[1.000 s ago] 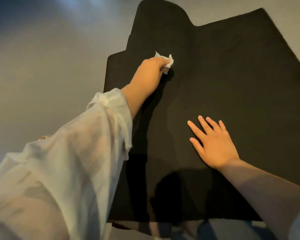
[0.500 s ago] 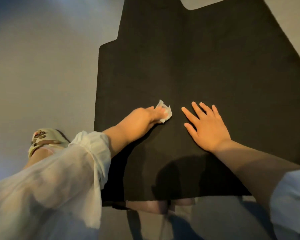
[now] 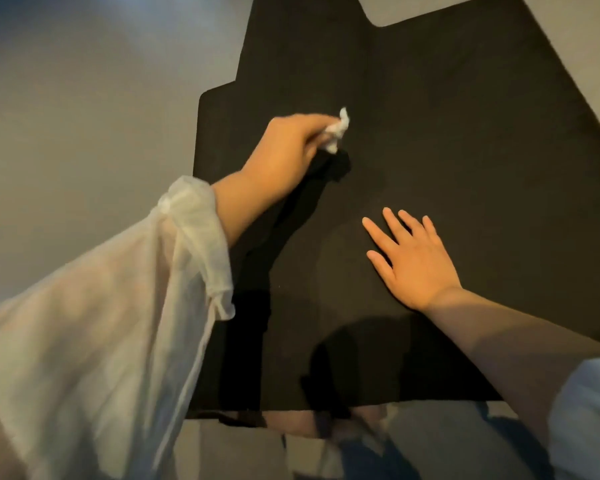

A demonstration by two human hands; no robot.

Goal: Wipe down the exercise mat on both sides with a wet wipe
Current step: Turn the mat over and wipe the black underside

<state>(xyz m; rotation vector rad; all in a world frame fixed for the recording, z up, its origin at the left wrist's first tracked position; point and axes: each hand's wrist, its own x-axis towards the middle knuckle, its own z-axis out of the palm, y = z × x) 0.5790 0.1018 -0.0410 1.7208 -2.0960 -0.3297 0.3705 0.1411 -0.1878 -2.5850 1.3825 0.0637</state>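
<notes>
Left hand [image 3: 284, 147] grip pinches crumpled wet wipe [image 3: 336, 133] on black exercise mat [image 3: 447, 133]; right hand [image 3: 416, 261] beside it, fingers spread flat.

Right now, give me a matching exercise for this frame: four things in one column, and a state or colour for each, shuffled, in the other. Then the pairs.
Things:
1. left hand
2. right hand
3. wipe
4. mat

States:
A. black, spread flat on the floor
B. white, crumpled
C. open, palm down on the mat
D. closed around the wipe

Pairs: 1-D, 2-C, 3-B, 4-A
</notes>
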